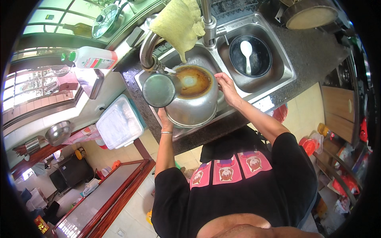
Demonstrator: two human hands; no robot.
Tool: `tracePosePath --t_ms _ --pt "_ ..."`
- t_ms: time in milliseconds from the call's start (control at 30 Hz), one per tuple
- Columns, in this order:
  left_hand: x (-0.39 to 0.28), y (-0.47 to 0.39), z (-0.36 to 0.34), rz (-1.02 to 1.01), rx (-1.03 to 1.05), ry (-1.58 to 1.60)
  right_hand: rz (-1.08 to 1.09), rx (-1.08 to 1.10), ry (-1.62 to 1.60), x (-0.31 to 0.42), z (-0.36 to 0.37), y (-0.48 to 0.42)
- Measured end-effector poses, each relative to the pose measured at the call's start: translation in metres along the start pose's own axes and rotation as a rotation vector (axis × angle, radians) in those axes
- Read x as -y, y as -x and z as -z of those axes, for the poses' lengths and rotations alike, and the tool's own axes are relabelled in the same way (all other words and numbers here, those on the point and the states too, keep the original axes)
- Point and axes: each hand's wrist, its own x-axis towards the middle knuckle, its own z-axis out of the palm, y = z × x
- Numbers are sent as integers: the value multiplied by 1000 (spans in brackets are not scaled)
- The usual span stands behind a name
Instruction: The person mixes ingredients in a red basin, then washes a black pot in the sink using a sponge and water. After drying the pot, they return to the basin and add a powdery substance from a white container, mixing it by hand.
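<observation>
A stainless steel pot [196,110] is tipped over the left sink basin [205,56], its brown-stained base [196,81] facing up. My right hand [227,89] grips the pot's right side near the base. On the near left side, my left hand [164,119] holds the pot; its fingers are mostly hidden. Above that hand is a round grey-green disc [158,90] with a dark rim, overlapping the pot; what it belongs to is unclear. Water runs from the curved metal tap [147,55] onto the pot's base. A yellow cloth [178,25] hangs just beyond.
In the right basin [278,74] a black round pan [259,64] holds a white spoon [246,55]. A second metal faucet [210,32] rises between the basins. A plastic bottle [95,58] lies left of the taps. Pans [311,15] stand on the dark counter [315,50] at right.
</observation>
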Motion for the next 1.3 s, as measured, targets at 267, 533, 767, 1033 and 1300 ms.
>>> tracePosePath --t_ms 267,533,767,1033,1300 --pt "-36 -31 -17 -400 72 -280 13 -14 -184 -1 28 -6" --pt "-108 -23 -7 -897 50 -759 89 15 110 -2 35 -8" --pt "-148 19 35 -808 -62 -719 277 83 277 69 8 1" --pt "-140 37 50 -781 -177 -821 373 -411 403 79 65 -125" --pt "-145 62 66 -748 -234 -928 115 -329 299 95 47 -129"
